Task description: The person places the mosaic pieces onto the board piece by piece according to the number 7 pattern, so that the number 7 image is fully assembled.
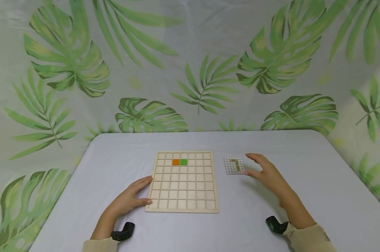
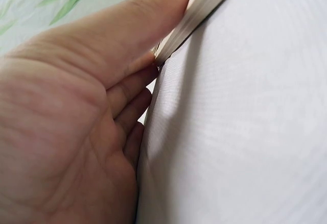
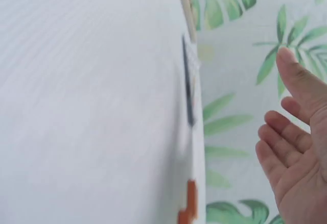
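Head view: orange tile [image 1: 175, 162] & green tile [image 1: 183, 162] are set in gridded board [image 1: 183, 185] on worktop [image 1: 183, 232]; other cells unfilled, though more coloured sqs are printed on card [image 1: 235, 165]. Board edge is touched by L hand [image 1: 128, 198], fingers unclenched; nothing is held by R hand [image 1: 267, 173], fingers parted nr card.

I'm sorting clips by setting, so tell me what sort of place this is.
Probably an indoor tabletop workspace: a white table, a leaf-patterned backdrop behind it, and a wooden grid board lying beside a small printed card. Home or studio, I can't tell.
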{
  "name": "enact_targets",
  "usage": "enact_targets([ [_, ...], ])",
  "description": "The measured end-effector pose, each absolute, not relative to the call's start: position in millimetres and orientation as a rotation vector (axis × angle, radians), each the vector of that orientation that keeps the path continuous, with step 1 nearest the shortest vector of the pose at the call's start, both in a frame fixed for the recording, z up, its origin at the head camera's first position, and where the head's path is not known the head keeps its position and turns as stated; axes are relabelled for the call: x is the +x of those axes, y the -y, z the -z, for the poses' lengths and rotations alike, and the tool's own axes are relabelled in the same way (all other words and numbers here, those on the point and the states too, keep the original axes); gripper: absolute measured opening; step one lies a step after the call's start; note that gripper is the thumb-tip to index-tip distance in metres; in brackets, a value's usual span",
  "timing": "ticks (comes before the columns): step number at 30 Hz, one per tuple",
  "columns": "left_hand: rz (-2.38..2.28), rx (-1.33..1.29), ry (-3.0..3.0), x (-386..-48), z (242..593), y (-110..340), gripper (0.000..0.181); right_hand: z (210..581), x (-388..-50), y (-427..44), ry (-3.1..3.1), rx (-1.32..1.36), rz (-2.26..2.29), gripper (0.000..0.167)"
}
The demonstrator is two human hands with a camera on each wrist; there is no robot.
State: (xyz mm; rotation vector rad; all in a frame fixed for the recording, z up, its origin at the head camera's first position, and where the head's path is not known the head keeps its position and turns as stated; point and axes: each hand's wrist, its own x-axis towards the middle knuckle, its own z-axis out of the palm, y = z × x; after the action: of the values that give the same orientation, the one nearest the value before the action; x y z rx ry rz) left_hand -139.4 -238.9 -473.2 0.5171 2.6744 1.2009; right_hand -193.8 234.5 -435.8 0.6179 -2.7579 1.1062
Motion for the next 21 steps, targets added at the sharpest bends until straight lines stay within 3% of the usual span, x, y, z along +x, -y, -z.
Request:
enact_targets([
  [9, -1.198, 0.487, -2.675, -139.2, 474.0, 237.7, 0.083, 454.2, -183.1, -270.3, 2.905, 0.425, -1.097, 0.067],
  [21, -1.207, 0.457, -2.655, -139.8, 473.6, 238.7, 0.084, 471.4, -187.5, -290.4, 2.942, 0.371, -1.055, 0.042],
])
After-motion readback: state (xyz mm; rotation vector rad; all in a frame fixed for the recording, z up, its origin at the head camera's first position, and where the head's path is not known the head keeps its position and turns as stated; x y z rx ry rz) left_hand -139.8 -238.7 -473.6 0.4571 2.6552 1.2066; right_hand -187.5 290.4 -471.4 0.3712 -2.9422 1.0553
